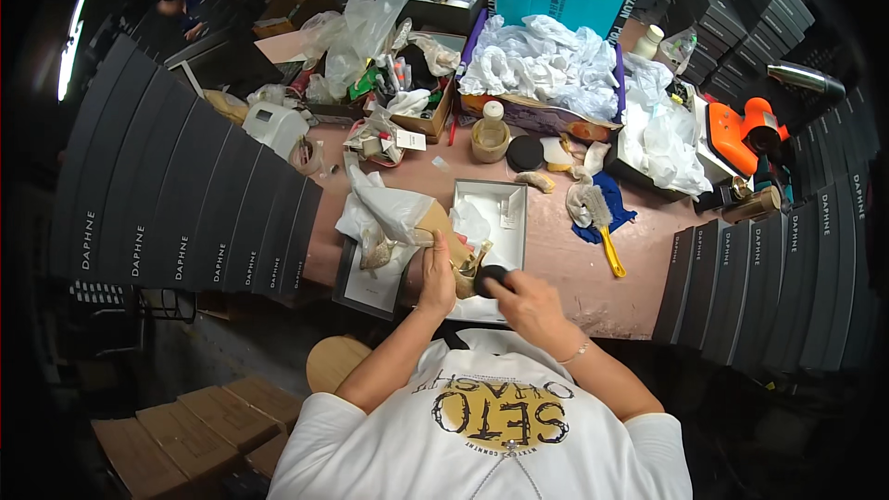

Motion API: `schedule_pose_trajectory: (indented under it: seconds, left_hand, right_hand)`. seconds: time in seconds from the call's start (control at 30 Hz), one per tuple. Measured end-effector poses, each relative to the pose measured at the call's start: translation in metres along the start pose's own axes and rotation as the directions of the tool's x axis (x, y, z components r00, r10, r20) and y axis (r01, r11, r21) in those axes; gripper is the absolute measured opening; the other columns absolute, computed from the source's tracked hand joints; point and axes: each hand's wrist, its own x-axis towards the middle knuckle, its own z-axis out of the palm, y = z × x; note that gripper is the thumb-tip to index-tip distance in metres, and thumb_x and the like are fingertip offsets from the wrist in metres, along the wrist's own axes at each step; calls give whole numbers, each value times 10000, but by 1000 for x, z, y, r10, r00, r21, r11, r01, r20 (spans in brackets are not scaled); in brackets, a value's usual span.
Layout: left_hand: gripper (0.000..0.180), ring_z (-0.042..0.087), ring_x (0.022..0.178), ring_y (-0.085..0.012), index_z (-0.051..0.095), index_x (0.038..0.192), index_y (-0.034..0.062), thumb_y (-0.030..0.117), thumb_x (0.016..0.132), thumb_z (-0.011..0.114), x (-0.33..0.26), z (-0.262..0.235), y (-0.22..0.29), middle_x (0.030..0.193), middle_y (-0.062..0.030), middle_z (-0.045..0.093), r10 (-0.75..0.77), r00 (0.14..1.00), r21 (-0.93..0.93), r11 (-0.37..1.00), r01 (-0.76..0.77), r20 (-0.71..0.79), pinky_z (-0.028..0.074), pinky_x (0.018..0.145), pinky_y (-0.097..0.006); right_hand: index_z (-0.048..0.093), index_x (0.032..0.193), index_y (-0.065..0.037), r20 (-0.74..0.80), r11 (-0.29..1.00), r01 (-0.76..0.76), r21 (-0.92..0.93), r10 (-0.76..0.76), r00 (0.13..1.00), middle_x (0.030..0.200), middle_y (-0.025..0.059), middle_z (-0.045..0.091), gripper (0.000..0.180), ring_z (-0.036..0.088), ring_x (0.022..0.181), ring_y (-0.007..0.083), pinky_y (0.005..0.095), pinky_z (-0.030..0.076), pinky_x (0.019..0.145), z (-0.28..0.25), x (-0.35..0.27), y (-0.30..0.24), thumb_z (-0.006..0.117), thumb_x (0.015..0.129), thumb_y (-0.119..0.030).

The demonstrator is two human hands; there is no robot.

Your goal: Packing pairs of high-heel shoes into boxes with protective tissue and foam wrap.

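My left hand (439, 276) is closed around a tan boot (443, 226), whose upper end is covered in white wrapping. The boot lies slantwise, its lower end toward my right hand. In my right hand (532, 308) is a round black pad (491, 281), held against or very close to the boot's lower end. Beneath them, an open shoe box (525, 222) with a white inside holds white tissue paper (470, 222). To its left lies a dark-edged box part (359, 294) with a white inside, partly under the wrapping and my left hand.
Stacked dark shoe boxes (153, 185) wall the left side; more boxes (769, 287) stand on the right. A yellow-handled brush (611, 252) rests on blue cloth. Farther back are a bottle (491, 134), a black disc (525, 154), crumpled white paper (546, 65) and an orange tool (733, 137).
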Motion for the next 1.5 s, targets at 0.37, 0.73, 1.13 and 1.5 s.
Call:
schedule_pose_trajectory:
  seconds: [0.37,0.73,1.13,1.5]
  left_hand:
    - [612,623,834,-184,375,1325,-16,489,981,348,2,-7,14,950,-85,577,-7,982,-42,999,16,189,526,720,-314]
    - [608,598,907,-152,431,1254,-50,488,983,349,-13,2,25,1026,-116,619,30,926,49,997,-52,375,466,849,-290]
    - [459,582,948,-267,380,1285,4,318,957,447,-8,-17,-21,1152,-144,538,-327,933,-380,852,360,153,488,854,-419]
    - [457,597,950,-271,442,1241,-10,346,955,417,1,-26,-18,1066,-156,584,-463,837,-367,754,545,292,497,849,-418]
  right_hand:
    - [622,1151,-104,64,950,-307,48,304,951,920,117,575,411,576,791,288,375,467,669,29,-29,66,675,744,-95]
    - [509,1149,-13,583,-145,-568,810,96,807,1112,37,567,464,543,1037,168,328,439,928,49,-8,21,741,785,-185]
    - [577,1062,-30,17,948,60,313,-68,998,1092,139,549,554,511,1042,323,411,424,873,5,-2,-20,817,636,-291]
    - [458,1307,-42,147,813,-212,543,157,977,1413,188,353,819,471,1204,302,399,422,955,-14,-10,-19,827,651,-367]
